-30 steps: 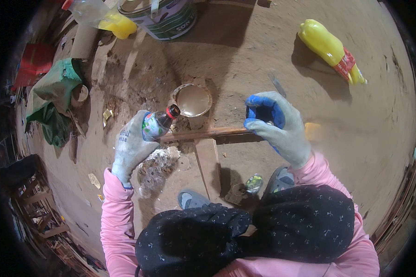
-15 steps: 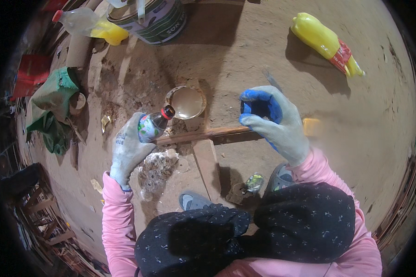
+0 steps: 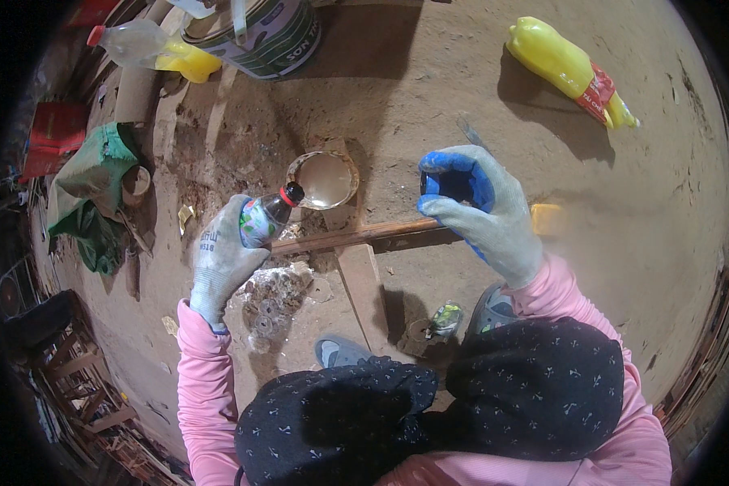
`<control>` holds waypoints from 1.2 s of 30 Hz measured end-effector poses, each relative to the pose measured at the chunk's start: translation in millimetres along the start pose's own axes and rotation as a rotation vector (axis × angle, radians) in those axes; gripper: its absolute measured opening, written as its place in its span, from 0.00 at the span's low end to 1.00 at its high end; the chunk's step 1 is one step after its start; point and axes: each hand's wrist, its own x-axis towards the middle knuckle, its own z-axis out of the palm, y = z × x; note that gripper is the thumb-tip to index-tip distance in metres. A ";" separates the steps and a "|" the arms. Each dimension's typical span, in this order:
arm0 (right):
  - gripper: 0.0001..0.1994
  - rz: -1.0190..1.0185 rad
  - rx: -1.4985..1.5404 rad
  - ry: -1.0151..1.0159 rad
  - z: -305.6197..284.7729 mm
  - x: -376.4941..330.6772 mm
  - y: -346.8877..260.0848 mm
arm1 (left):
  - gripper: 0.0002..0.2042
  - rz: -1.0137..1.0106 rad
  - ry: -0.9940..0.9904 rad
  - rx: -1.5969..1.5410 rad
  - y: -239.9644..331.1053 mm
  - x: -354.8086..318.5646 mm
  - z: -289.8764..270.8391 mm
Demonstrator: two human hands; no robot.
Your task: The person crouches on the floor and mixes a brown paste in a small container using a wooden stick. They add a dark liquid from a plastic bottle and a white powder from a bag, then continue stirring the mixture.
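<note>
Hardly anything has changed in the last second: my left hand (image 3: 225,251) still grips the bottle (image 3: 255,223), its neck near the bowl (image 3: 354,182). My right hand (image 3: 482,198) still pinches a dark piece (image 3: 425,184), perhaps a cap, partly hidden. The work has barely advanced.

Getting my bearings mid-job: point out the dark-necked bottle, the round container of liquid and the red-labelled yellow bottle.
Dark-necked bottle (image 3: 257,223), head view, on its patterned label.
Round container (image 3: 355,183), head view, on its right rim.
Red-labelled yellow bottle (image 3: 552,61), head view, on its yellow body.
</note>
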 end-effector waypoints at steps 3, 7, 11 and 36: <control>0.20 -0.028 -0.034 0.003 -0.9 0.1 0.8 | 0.26 -0.004 0.008 0.012 -0.2 0.3 0.6; 0.20 -0.041 -0.033 0.008 -1.6 0.2 2.0 | 0.26 -0.002 0.003 -0.010 0.9 0.3 0.0; 0.20 -0.008 -0.005 0.007 -2.0 -0.1 2.1 | 0.27 0.020 0.006 -0.014 1.3 1.5 0.1; 0.20 -0.019 -0.031 0.004 -1.2 -1.1 -0.1 | 0.27 0.004 -0.025 -0.027 7.3 6.1 -1.7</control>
